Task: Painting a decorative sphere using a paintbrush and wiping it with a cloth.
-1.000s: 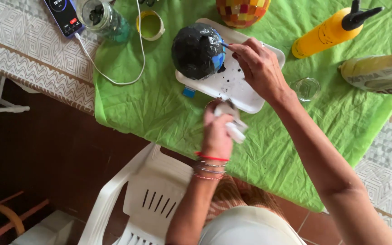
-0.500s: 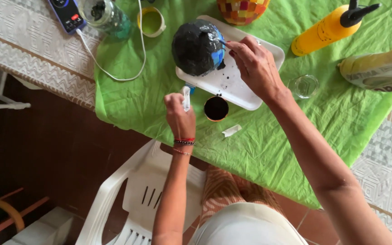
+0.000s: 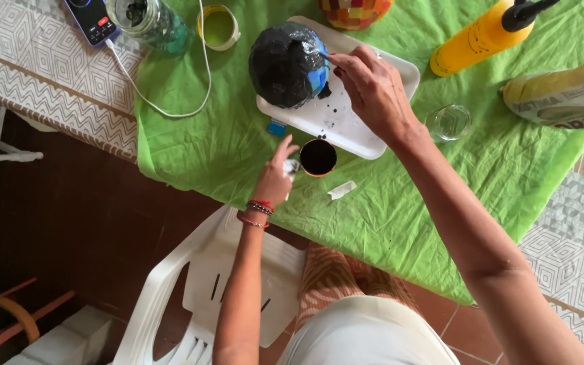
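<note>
Far left on the desk (image 3: 49,81), a phone (image 3: 92,19) lies on the patterned cloth, a white cable (image 3: 170,101) looping from it onto the green cloth (image 3: 400,216). Just right of the phone stands a glass jar (image 3: 149,21) with dark stuff inside, then a roll of tape (image 3: 218,27). Near edge, left of centre: the left hand (image 3: 275,179) rests at a small cup of black paint (image 3: 318,157), fingers curled on something small and white beside the cup; grip narrow, cannot tell exactly what it holds. Beaded bracelets (image 3: 257,211) on that wrist. A white scrap (image 3: 341,190) lies just right of the cup, a small blue piece (image 3: 277,128) just beyond the hand. Centre: a white tray (image 3: 346,128) carries a round ball (image 3: 286,64) painted mostly black, one blue patch left on its right side. The right hand (image 3: 373,91) is over the tray, grip pinched tight on a thin brush (image 3: 324,57) whose tip touches the ball at the blue patch. Black drips on the tray. Far centre, a coloured mosaic bowl (image 3: 355,10). Right of the tray, an empty clear glass (image 3: 448,122); farther right, a yellow bottle (image 3: 481,37) lying tilted, and a bag (image 3: 566,91) at the right edge. Below the desk, a white plastic chair (image 3: 197,297).
</note>
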